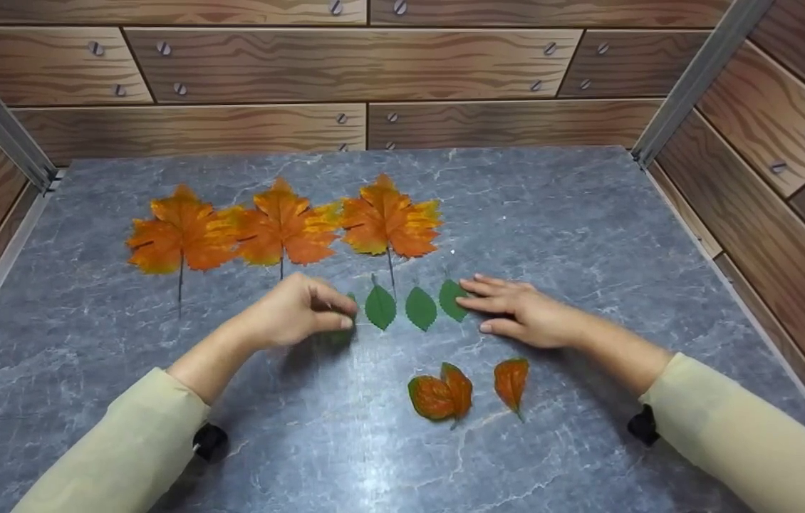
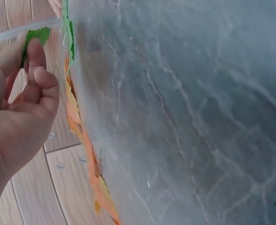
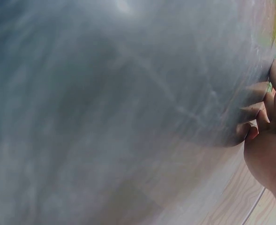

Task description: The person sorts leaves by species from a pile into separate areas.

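Note:
My left hand (image 1: 299, 310) pinches a small green leaf (image 2: 38, 33) between thumb and fingers, above the table in the left wrist view. In the head view that leaf is mostly hidden behind the fingertips. Just to its right lie a green leaf (image 1: 380, 308) and another green leaf (image 1: 421, 309), side by side with tips toward me. At the row's right end, the straight fingers of my right hand (image 1: 534, 313) rest at the edge of a third green leaf (image 1: 453, 303). In the right wrist view the hand (image 3: 273, 136) lies low over the tabletop.
Behind the green row lie three orange maple leaves with dark stems: a left one (image 1: 185, 235), a middle one (image 1: 281, 226) and a right one (image 1: 388, 217). Nearer me are two overlapping orange-brown leaves (image 1: 434, 397) and a single one (image 1: 511, 381). Wood-patterned walls (image 1: 345, 64) enclose the marbled table (image 1: 559, 206).

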Tool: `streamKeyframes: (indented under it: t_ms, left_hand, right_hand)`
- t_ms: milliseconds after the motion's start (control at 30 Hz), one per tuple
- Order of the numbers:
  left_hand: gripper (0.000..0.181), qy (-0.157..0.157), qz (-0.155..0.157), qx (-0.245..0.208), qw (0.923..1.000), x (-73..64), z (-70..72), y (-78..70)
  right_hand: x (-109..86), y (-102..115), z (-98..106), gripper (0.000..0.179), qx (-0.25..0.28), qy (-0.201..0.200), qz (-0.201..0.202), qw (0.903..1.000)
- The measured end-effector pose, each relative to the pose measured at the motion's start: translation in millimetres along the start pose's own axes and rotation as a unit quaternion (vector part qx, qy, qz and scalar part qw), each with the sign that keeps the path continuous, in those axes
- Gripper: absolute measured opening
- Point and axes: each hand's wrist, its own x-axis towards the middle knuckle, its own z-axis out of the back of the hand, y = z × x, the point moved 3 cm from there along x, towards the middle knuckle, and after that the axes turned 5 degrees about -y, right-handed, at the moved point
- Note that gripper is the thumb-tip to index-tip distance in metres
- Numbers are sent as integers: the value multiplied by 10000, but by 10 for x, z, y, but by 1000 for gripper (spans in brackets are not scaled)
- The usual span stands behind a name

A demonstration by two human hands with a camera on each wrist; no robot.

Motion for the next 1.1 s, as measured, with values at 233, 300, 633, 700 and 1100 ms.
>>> streamKeyframes:
  t_ms: [233,300,633,700,1100]
  left_hand:
    - [27,-784,517,117,9955,55,51,124]
    - [27,-862,586,252,9942,77,49,162]
    - [25,-959,589,581,9920,119,14,248]
    - [25,-968,575,596,9919,124,5,259]
    - [23,-931,550,989,9892,130,5,249]
  right_hand:
    - [-8,9,9,53,83,68,-123,9999]
    - [-6,8,6,53,78,59,-110,9999]
    - [-7,1,-3,53,56,41,-72,10000]
    - [-9,-1,-3,53,53,30,-74,10000]
    - [-6,11,9,53,53,30,-84,9999]
